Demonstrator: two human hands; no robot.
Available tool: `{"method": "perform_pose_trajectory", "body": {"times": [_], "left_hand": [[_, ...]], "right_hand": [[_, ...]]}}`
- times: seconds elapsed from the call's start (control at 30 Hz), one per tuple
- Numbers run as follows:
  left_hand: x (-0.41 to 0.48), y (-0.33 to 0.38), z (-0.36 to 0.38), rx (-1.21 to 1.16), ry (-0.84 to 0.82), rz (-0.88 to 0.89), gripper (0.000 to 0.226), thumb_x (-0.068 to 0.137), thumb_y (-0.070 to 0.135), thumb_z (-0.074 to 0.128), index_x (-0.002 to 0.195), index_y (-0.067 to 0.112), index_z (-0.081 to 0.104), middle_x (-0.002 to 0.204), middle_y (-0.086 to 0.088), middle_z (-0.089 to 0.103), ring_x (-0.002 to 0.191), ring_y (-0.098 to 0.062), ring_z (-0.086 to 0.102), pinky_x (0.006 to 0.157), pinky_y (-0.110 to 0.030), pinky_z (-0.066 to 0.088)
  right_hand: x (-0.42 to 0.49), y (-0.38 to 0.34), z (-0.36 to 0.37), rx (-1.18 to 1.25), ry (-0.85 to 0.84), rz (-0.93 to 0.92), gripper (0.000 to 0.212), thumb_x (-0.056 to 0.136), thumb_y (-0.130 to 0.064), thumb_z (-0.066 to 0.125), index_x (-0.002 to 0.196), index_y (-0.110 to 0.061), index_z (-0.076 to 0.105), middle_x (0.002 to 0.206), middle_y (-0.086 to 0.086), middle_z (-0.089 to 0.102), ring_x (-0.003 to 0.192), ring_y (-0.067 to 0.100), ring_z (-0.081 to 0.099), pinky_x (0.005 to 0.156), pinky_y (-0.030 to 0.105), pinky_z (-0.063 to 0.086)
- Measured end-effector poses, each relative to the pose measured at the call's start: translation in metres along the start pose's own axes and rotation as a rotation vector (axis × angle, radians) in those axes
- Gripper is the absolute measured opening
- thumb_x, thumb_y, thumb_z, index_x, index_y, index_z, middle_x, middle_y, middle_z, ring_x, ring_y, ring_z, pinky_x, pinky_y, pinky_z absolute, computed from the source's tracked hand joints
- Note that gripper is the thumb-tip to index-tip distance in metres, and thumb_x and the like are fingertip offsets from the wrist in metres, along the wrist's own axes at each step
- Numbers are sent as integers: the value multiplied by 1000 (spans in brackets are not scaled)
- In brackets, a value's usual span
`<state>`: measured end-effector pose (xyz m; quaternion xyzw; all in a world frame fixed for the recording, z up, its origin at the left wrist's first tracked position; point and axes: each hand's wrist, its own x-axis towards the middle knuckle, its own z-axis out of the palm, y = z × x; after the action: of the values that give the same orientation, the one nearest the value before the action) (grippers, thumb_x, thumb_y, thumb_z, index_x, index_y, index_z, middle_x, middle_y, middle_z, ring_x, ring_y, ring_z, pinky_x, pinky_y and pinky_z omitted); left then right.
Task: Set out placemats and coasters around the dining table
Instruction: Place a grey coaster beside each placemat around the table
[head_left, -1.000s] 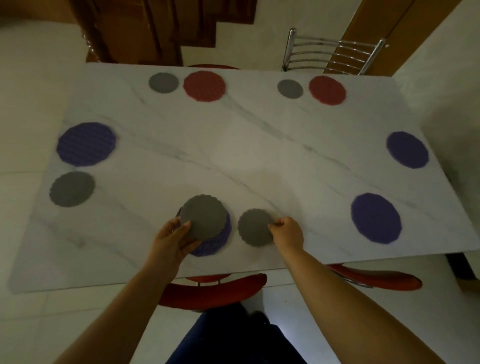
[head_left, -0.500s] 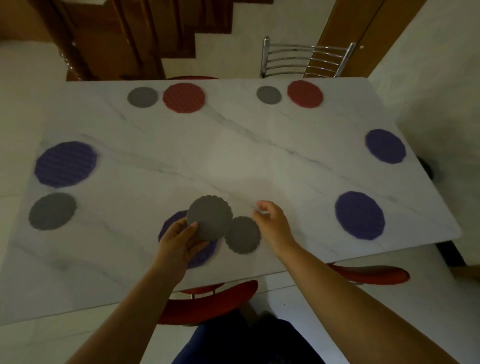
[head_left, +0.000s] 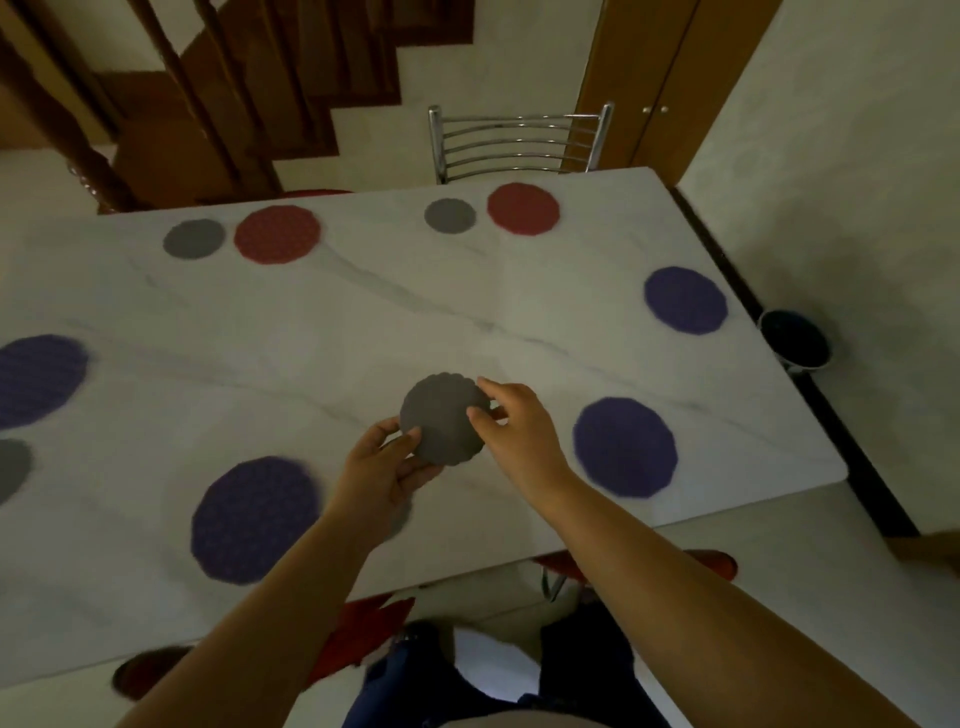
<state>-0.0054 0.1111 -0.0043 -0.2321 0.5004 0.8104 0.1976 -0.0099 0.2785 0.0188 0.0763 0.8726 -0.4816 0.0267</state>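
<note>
a grey coaster (head_left: 441, 423) is gripped by curled fingers of the left hand (head_left: 382, 470) and pinched by the right hand (head_left: 514, 423); next it should be laid beside the purple placemat (head_left: 626, 447).

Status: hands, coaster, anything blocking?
Left hand grips gray coaster at near edge. Right hand pinches its right edge. Purple placemat to the right lacks one. Nothing blocking.

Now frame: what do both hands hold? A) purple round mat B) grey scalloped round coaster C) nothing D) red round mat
B: the left hand grips the grey scalloped round coaster at its lower-left edge, and the right hand pinches its right edge, over the white marble table.
</note>
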Motion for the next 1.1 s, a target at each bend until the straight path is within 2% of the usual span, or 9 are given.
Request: {"method": "perform_pose_trajectory", "body": {"times": [0.2,0.33,0.4,0.5,0.67,0.8,0.93,1.03,1.1], "left_hand": [[0,-62,106,-50,0,26,9,92,7,58,99,11,61,89,-6,77,83,-29,74,66,-33,61],[-4,-95,167,-81,-4,12,14,91,7,58,105,10,61,94,-9,75,85,-30,73,68,-36,62],[-5,-108,188,-102,-23,9,15,92,8,56,106,9,61,97,-9,74,85,-28,73,67,-35,61],[-5,-119,207,-122,-63,19,14,95,9,51,103,9,62,95,-8,76,85,-26,73,66,-32,61],[2,-122,214,-162,-22,24,14,96,7,48,98,11,62,90,-6,77,84,-24,73,64,-31,60],[8,-118,208,-152,31,27,13,96,7,49,95,12,62,87,-4,76,79,-23,74,62,-32,60],[10,-118,203,-148,46,16,13,96,7,49,96,12,61,88,-4,76,79,-23,74,63,-31,61],[12,-120,201,-142,63,-10,12,96,7,50,96,12,61,88,-4,76,78,-23,74,62,-31,60],[13,-120,200,-143,76,-26,11,96,7,50,95,12,61,88,-5,76,77,-24,74,61,-31,60]], "right_hand": [[9,62,-112,92,19,22,21,86,-23,64,106,-20,64,102,-7,66,92,9,62,81,28,53],[16,97,-173,65,18,60,7,83,-20,67,88,-23,62,85,-12,63,83,8,62,73,19,50],[21,112,-198,77,12,87,7,83,-18,66,87,-21,61,84,-9,63,82,9,61,72,18,49],[28,132,-226,149,-30,152,8,85,-15,64,93,-15,62,90,2,66,86,17,64,76,30,55],[40,164,-261,392,34,328,8,87,-13,61,92,-19,58,93,1,62,85,15,63,57,18,55],[49,202,-279,351,141,489,18,88,-11,59,106,-10,57,107,9,60,94,24,62,63,25,54],[46,232,-279,236,124,613,22,88,-11,59,109,-5,58,111,17,59,96,29,59,77,39,56],[40,243,-272,142,84,631,15,88,-12,59,102,-6,58,109,20,61,94,30,59,84,46,55],[37,248,-267,-1,71,613,21,89,-15,59,107,-5,59,109,18,63,97,31,60,87,47,53]]}}
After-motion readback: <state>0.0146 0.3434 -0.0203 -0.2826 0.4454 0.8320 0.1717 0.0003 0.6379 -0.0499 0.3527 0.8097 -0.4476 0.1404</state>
